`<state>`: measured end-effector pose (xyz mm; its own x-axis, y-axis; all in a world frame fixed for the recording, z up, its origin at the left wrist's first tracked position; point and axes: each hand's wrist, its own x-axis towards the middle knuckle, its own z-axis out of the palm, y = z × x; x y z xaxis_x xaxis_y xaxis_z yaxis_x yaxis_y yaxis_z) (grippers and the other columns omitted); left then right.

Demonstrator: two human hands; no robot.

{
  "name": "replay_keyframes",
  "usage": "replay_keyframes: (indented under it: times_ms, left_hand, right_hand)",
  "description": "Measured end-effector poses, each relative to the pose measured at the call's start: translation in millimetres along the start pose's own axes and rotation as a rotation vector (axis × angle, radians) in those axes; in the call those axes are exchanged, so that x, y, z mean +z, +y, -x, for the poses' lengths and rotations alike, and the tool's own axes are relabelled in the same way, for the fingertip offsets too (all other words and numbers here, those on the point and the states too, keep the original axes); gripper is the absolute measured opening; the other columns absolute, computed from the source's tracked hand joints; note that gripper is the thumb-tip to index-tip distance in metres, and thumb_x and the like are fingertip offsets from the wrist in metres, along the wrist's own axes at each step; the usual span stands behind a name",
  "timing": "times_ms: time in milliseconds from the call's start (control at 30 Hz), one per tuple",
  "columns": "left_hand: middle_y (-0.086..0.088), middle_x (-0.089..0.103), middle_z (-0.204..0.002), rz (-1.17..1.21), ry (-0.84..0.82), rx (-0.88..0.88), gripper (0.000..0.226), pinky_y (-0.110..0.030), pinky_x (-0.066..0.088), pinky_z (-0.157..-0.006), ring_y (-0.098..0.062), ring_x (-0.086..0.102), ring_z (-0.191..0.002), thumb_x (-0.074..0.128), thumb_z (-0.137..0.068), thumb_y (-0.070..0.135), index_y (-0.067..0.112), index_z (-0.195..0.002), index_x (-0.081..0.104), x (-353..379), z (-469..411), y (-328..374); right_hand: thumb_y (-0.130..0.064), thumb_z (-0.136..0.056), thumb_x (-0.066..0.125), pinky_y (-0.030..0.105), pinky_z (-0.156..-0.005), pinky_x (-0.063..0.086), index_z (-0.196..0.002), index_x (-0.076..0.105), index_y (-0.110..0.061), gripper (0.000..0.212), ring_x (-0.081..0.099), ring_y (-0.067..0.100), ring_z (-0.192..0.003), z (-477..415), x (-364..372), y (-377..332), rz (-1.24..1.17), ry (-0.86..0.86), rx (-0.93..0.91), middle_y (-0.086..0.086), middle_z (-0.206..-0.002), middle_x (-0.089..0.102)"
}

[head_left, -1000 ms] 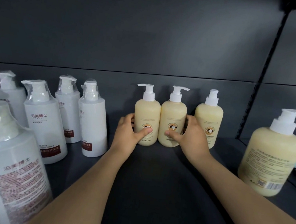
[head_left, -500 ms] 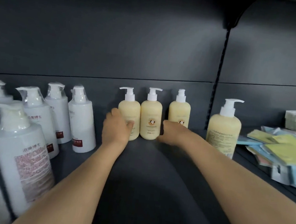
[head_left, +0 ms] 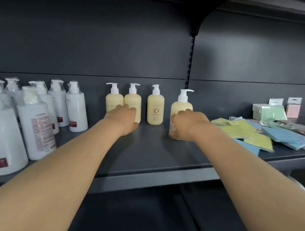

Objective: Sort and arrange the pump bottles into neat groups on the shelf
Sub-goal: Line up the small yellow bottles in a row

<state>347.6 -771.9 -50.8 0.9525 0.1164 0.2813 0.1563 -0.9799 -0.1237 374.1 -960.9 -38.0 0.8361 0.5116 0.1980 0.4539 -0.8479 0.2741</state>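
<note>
Four yellow bottles [head_left: 155, 110] upright along the back of the shelf [head_left: 144, 152], first two touching, third standing apart; right hand [head_left: 186, 124] wrapped round the fourth bottle [head_left: 181, 107], nearest the front; left hand [head_left: 124, 118] with fingers bent against the second bottle [head_left: 132, 100], grip hidden, cannot tell; white bottles [head_left: 77, 107] crowding the left; packets [head_left: 240, 128] strewn just right of the fourth.

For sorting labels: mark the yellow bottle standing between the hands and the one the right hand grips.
Free yellow bottle [head_left: 155, 106]: head view, body front.
Gripped yellow bottle [head_left: 180, 106]: head view, upper body.
</note>
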Motion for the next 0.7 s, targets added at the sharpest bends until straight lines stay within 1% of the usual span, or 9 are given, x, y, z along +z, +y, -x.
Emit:
replay_keyframes:
  times_ms: [100, 233, 333, 433, 500, 567, 600, 667, 700]
  left_hand:
    - [-0.013, 0.045, -0.128, -0.015, 0.053, 0.013, 0.041, -0.035, 0.035, -0.078, -0.029, 0.041, -0.118, 0.041, -0.095, 0.036, 0.007, -0.124, 0.045, -18.9, 6.6, 16.1]
    - [-0.013, 0.045, -0.129, -0.038, 0.081, 0.033, 0.04, -0.036, 0.039, -0.087, -0.029, 0.041, -0.12, 0.039, -0.096, 0.035, 0.005, -0.123, 0.045, -33.8, 1.3, 25.1]
    - [-0.012, 0.045, -0.129, -0.035, 0.091, 0.052, 0.038, -0.036, 0.038, -0.086, -0.029, 0.04, -0.12, 0.04, -0.096, 0.033, 0.007, -0.123, 0.045, -34.4, -18.1, 25.5]
    - [-0.012, 0.044, -0.129, -0.018, 0.107, 0.073, 0.038, -0.038, 0.04, -0.088, -0.029, 0.038, -0.123, 0.041, -0.095, 0.033, 0.007, -0.123, 0.045, -30.0, -46.5, 21.9]
    - [-0.01, 0.044, -0.128, -0.004, 0.117, 0.088, 0.039, -0.04, 0.042, -0.088, -0.028, 0.038, -0.123, 0.041, -0.095, 0.034, 0.008, -0.125, 0.044, -26.3, -68.2, 18.9]
    - [-0.01, 0.045, -0.127, 0.01, 0.14, 0.115, 0.04, -0.04, 0.042, -0.088, -0.028, 0.039, -0.122, 0.041, -0.095, 0.034, 0.009, -0.127, 0.044, -22.8, -90.7, 15.2]
    - [-0.01, 0.046, -0.127, 0.016, 0.153, 0.131, 0.041, -0.04, 0.041, -0.088, -0.028, 0.04, -0.122, 0.041, -0.095, 0.034, 0.009, -0.127, 0.044, -21.6, -101.9, 13.0]
    - [-0.01, 0.046, -0.127, 0.039, 0.176, 0.155, 0.039, -0.04, 0.041, -0.088, -0.027, 0.04, -0.122, 0.04, -0.095, 0.034, 0.01, -0.126, 0.045, -20.5, -124.8, 8.9]
    - [-0.01, 0.046, -0.127, 0.053, 0.184, 0.165, 0.038, -0.04, 0.041, -0.088, -0.027, 0.04, -0.121, 0.04, -0.095, 0.033, 0.009, -0.124, 0.046, -20.3, -136.4, 7.5]
  right_hand:
    - [-0.041, -0.089, 0.049, 0.033, -0.068, 0.035, -0.113, 0.055, -0.015, 0.036, 0.046, 0.023, -0.099, 16.8, -5.1, 17.7, -0.001, 0.011, 0.069, 0.005, -0.111, 0.056]
    - [-0.045, -0.088, 0.053, 0.032, -0.069, 0.038, -0.111, 0.056, -0.015, 0.038, 0.048, 0.022, -0.097, 19.1, -4.2, 37.1, -0.104, 0.012, 0.161, 0.001, -0.104, 0.055]
    - [-0.044, -0.087, 0.054, 0.032, -0.069, 0.04, -0.104, 0.057, -0.015, 0.034, 0.051, 0.022, -0.094, 7.9, 5.3, 45.2, -0.182, 0.042, 0.214, 0.002, -0.103, 0.058]
    - [-0.044, -0.087, 0.054, 0.031, -0.068, 0.039, -0.094, 0.052, -0.012, 0.032, 0.05, 0.024, -0.087, -12.5, 20.3, 47.4, -0.264, 0.061, 0.27, 0.006, -0.099, 0.06]
    - [-0.049, -0.088, 0.053, 0.031, -0.071, 0.038, -0.103, 0.052, -0.009, 0.042, 0.052, 0.026, -0.093, -30.4, 30.6, 48.6, -0.347, 0.085, 0.293, 0.009, -0.107, 0.06]
    - [-0.055, -0.086, 0.053, 0.033, -0.077, 0.038, -0.117, 0.048, -0.004, 0.06, 0.052, 0.029, -0.107, -48.8, 38.8, 49.2, -0.438, 0.127, 0.312, 0.011, -0.116, 0.055]
    - [-0.058, -0.085, 0.054, 0.034, -0.081, 0.039, -0.121, 0.045, -0.003, 0.066, 0.05, 0.03, -0.112, -57.7, 43.2, 49.4, -0.491, 0.156, 0.316, 0.013, -0.119, 0.052]
    - [-0.06, -0.081, 0.058, 0.036, -0.085, 0.042, -0.125, 0.041, -0.005, 0.072, 0.05, 0.029, -0.113, -74.1, 51.0, 49.3, -0.598, 0.215, 0.318, 0.011, -0.122, 0.051]
    - [-0.06, -0.078, 0.06, 0.036, -0.084, 0.043, -0.124, 0.042, -0.008, 0.072, 0.051, 0.027, -0.11, -81.7, 54.8, 49.1, -0.643, 0.243, 0.315, 0.009, -0.12, 0.051]
